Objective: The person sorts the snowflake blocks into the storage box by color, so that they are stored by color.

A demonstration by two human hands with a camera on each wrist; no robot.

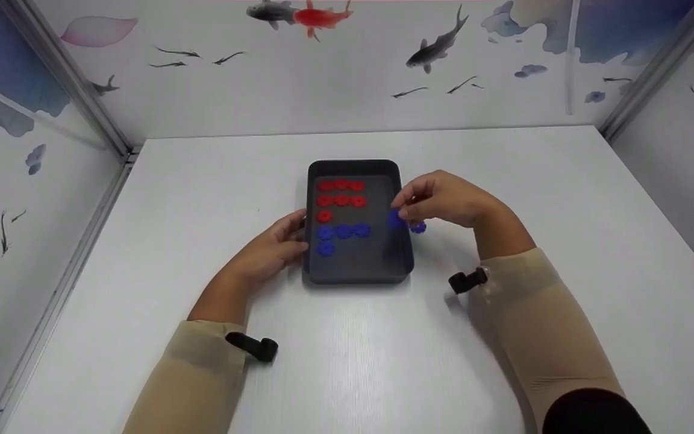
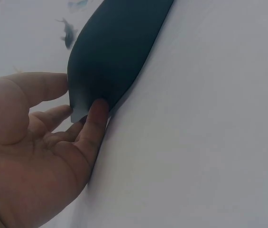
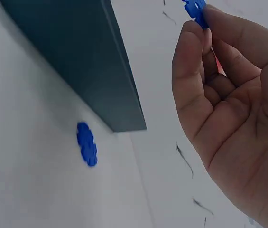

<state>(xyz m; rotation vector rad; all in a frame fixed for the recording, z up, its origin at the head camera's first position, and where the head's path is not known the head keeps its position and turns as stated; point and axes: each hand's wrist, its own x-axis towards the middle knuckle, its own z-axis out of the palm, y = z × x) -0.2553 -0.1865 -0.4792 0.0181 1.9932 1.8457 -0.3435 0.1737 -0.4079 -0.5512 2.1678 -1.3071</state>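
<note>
A dark grey rectangular tray [image 1: 362, 274] lies on the white table. Inside, red notched discs [image 1: 341, 200] form two rows of three, with a single one below. Under them come blue notched discs [image 1: 344, 231], three in a row and one beneath. My left hand [image 1: 271, 250] rests its fingertips and thumb against the tray's left outer wall, fingers fairly straight. Over the right rim, my right hand [image 1: 443, 199] pinches a blue notched disc [image 3: 196, 12] between thumb and forefinger. Another blue disc [image 3: 87, 144] lies on the table just right of the tray.
Printed wall panels [image 1: 359, 72] with fish stand behind the table [image 1: 202, 181] and at both sides. Metal frame posts [image 1: 76, 78] mark the corners. A small black camera mount [image 1: 256, 348] sticks out from each sleeve.
</note>
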